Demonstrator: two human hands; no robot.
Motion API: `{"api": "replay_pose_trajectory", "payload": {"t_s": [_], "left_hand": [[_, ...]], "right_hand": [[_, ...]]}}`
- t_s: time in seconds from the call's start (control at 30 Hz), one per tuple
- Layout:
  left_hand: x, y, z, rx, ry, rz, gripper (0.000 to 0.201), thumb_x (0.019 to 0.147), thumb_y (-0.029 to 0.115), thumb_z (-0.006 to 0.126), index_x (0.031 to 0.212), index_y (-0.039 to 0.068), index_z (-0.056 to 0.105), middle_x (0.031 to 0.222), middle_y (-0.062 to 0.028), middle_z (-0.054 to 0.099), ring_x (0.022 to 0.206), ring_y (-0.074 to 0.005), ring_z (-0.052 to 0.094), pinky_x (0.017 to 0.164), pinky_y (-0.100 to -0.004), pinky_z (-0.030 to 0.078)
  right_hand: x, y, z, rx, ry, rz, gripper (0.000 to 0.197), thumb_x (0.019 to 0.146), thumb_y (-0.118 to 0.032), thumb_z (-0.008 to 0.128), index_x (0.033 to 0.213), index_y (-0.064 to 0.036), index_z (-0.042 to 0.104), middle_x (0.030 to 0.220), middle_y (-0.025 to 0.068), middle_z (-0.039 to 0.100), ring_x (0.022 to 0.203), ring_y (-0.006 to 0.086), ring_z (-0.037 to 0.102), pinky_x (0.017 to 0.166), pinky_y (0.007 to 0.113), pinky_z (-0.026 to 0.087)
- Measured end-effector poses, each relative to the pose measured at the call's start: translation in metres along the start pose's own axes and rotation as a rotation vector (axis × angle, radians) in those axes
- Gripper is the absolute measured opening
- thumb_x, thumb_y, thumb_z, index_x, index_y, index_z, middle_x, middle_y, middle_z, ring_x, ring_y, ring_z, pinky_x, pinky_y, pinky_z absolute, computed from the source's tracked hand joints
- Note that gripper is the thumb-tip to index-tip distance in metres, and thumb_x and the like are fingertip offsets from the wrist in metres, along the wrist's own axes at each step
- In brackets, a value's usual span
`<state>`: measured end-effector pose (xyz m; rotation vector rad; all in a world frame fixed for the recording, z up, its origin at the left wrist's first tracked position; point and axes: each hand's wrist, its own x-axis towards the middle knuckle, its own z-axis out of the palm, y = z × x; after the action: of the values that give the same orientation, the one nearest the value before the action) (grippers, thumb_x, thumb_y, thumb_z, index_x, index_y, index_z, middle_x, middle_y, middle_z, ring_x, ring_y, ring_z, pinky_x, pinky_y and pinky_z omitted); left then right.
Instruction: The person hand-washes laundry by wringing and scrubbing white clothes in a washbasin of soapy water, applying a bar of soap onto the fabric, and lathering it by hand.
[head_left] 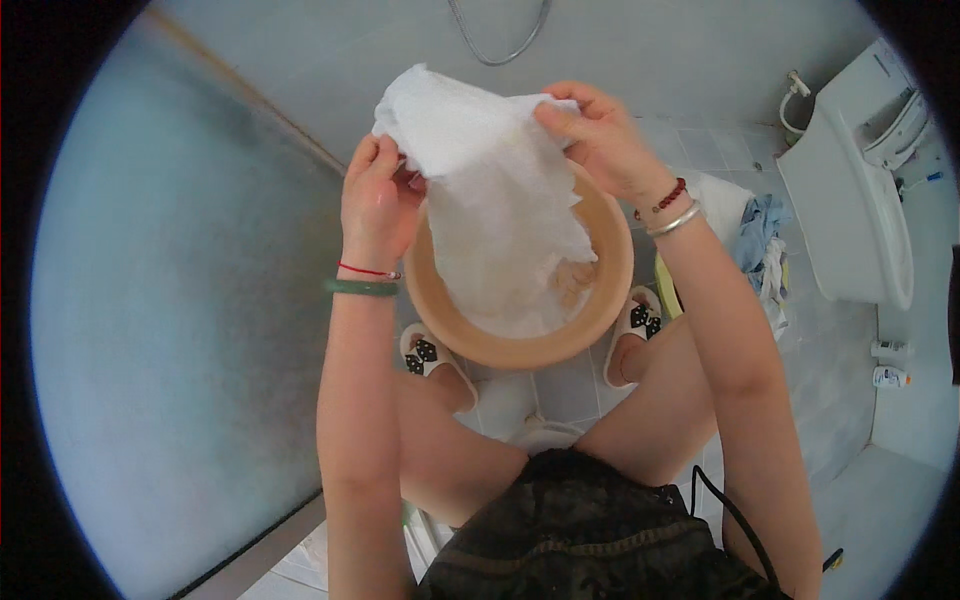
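Note:
A wet white cloth (490, 190) hangs stretched between my two hands, its lower part drooping into an orange-tan basin (480, 347) on the floor. My left hand (380, 195) grips the cloth's left edge, fingers curled around it. At the upper right, my right hand (605, 140) pinches the other edge between thumb and fingers. Something pale and tan shows inside the basin beside the cloth's lower right edge; I cannot make out what it is. The cloth hides most of the basin's inside.
A frosted glass panel (190, 300) stands at left. On the right lie crumpled clothes (762, 235) near a white toilet (850, 200). Two bottles (890, 377) stand by the right wall. My slippered feet flank the basin. A metal hose (500, 55) hangs at the far wall.

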<state>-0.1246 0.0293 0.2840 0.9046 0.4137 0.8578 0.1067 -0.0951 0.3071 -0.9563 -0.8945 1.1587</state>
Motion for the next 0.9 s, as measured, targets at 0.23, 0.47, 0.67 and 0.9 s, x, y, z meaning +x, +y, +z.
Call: {"api": "replay_pose_trajectory", "payload": {"t_s": [0.23,0.47,0.67,0.9], "left_hand": [[-0.016,0.002,0.042,0.053,0.367,-0.07,0.018,0.091,0.016,0.05,0.096,-0.001,0.05,0.085,-0.0065,0.052,0.084,-0.0197,0.055,0.072,-0.0316,0.047],[-0.033,-0.014,0.075,0.882,0.283,0.044,0.034,0.082,0.023,0.062,0.098,-0.006,0.055,0.097,-0.0156,0.054,0.089,-0.0245,0.057,0.074,-0.0329,0.047],[-0.027,-0.022,0.065,1.474,0.288,0.711,0.031,0.074,0.018,0.066,0.099,0.001,0.061,0.093,-0.0155,0.057,0.081,-0.0231,0.058,0.074,-0.0323,0.046],[-0.03,-0.026,0.071,1.249,0.281,0.346,0.019,0.075,0.014,0.064,0.087,0.0,0.061,0.088,-0.0136,0.058,0.074,-0.0198,0.057,0.068,-0.031,0.046]], "right_hand": [[-0.001,-0.002,0.001,0.123,0.087,0.005,0.02,0.083,-0.015,0.064,0.099,-0.0059,0.057,0.093,0.0032,0.058,0.085,0.0122,0.055,0.071,0.029,0.047],[0.002,0.011,0.013,0.014,0.089,-0.091,0.015,0.081,-0.012,0.067,0.092,-0.0055,0.059,0.083,0.0017,0.061,0.073,0.0088,0.057,0.059,0.023,0.045],[0.002,0.013,0.022,-0.046,0.105,-0.156,0.012,0.082,-0.008,0.065,0.091,-0.0046,0.059,0.082,0.0011,0.061,0.072,0.0063,0.057,0.055,0.02,0.043],[0.002,0.015,0.02,0.011,0.179,-0.189,0.011,0.081,-0.008,0.065,0.089,-0.0046,0.058,0.082,-0.0002,0.061,0.072,0.0053,0.055,0.056,0.019,0.041]]}}
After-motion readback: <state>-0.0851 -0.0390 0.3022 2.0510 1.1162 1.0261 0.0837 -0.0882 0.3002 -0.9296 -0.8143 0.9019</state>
